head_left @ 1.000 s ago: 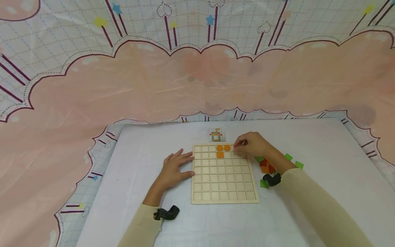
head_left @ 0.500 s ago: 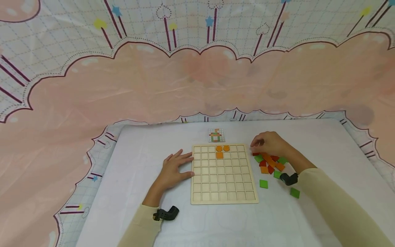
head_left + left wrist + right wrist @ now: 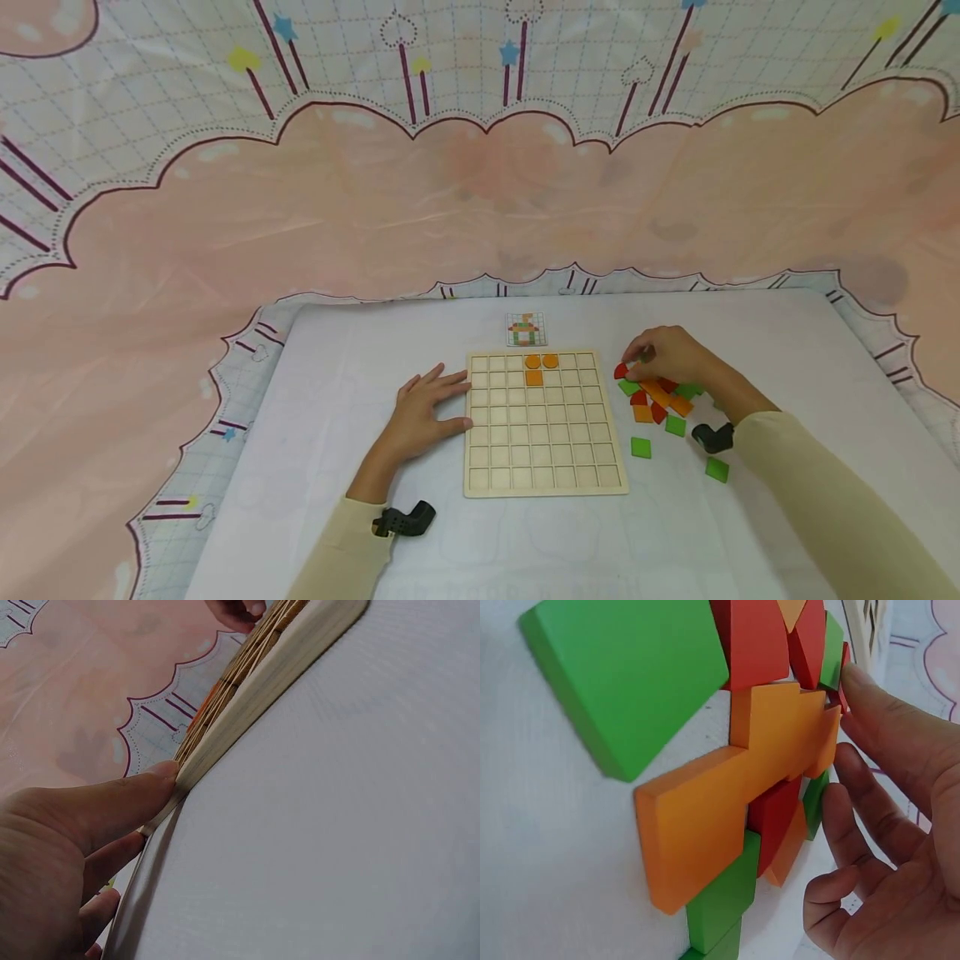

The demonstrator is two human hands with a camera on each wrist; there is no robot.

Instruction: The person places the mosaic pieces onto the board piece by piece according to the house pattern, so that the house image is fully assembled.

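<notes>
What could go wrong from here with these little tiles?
The loose tiles lie crowded together, so the right hand might nudge several while picking one. The green tile nearest the right sleeve could get brushed aside. The left hand, touching the board, might push it askew.

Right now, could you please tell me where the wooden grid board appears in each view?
Head: the wooden grid board lies lower middle, right of the left hand.
Left wrist: edge-on, slanting from that hand up to the picture's top.
Right wrist: only a sliver, top right.
Shared landmark: the right hand, visible in all three.
</notes>
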